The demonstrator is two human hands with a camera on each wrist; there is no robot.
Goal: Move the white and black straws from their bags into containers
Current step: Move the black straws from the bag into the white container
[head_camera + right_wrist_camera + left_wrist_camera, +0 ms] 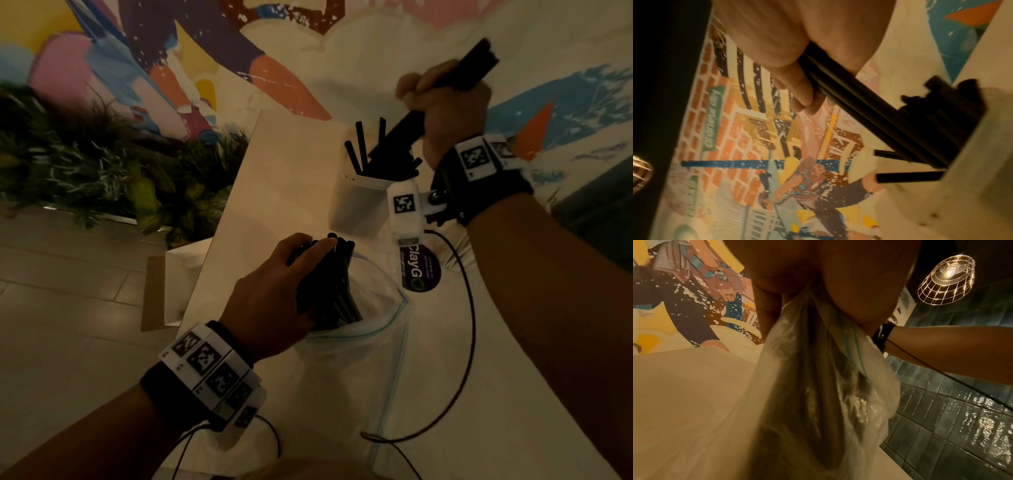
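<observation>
My right hand point(442, 99) grips a bundle of black straws point(442, 92), tilted, its lower end inside a translucent container point(356, 209) that holds several more black straws point(359, 147). In the right wrist view the bundle point(865, 110) runs from my fingers point(797, 84) down into the container point(972, 162). My left hand point(274, 298) grips another bunch of black straws point(329, 281) standing in the mouth of a clear zip bag point(373, 335). The left wrist view shows the bag point(818, 402) hanging below my palm with dark straws inside. No white straws are in view.
The pale table point(281, 178) ends at its left edge beside green plants point(102, 164) and a tiled floor. A purple round sticker point(421, 270) lies near the container. Cables point(469, 325) trail across the table. A painted wall stands behind.
</observation>
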